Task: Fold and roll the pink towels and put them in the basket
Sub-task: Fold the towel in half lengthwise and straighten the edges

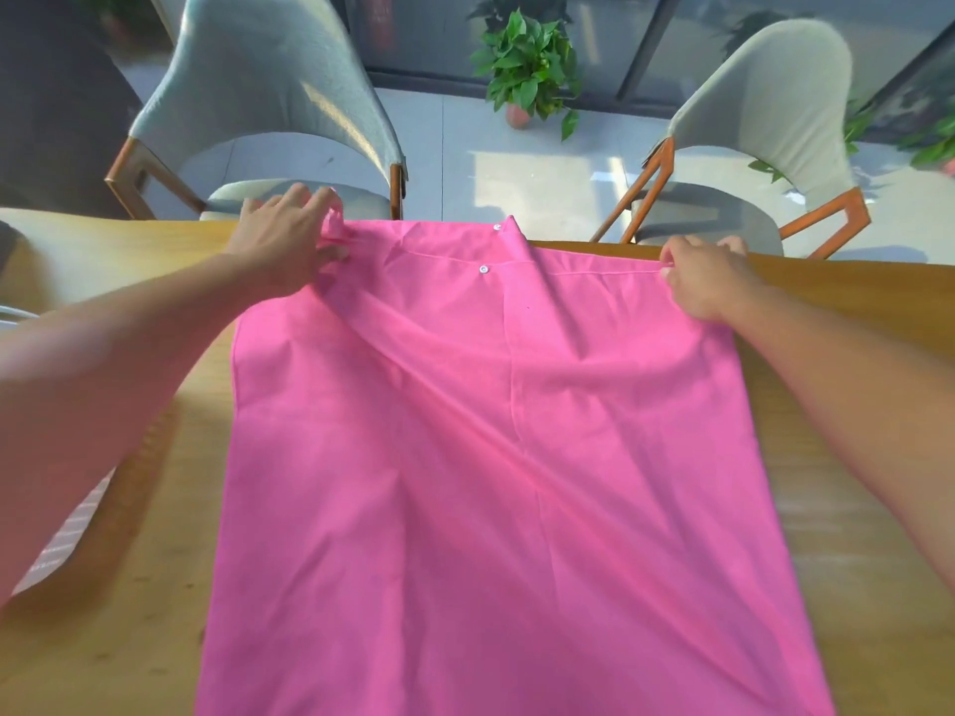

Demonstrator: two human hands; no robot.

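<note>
Two hands work the far edge of one pink towel (496, 457), a smooth, thin-looking rectangle of cloth spread flat over a wooden desk (852, 457) with a warm, grained top. The towel runs from the near edge of the view to the desk's far edge, where a small peak of fabric rises over the rim. Soft creases fan out from that peak toward the near side, and a narrow stitched hem crosses the cloth just below it. Two small round snaps — pale, possibly metal, though they are too small to tell — sit close to the peak, one above the hem and one on it.

At the towel's far left corner the left hand (287, 240) has its grip closed on bunched cloth, fingers curled round a gathered fold. At the far right corner the right hand (705, 279) pinches the hem, thumb and fingers tight on the edge, so the hem is drawn taut between the two hands.

Beyond the towel's far edge stand two curved chairs, a left chair (268, 80) and a right chair (770, 95), in grey woven fabric with brown wooden frames. Between them, farther back, a leafy green plant (527, 64) sits on a pale tiled floor.
</note>
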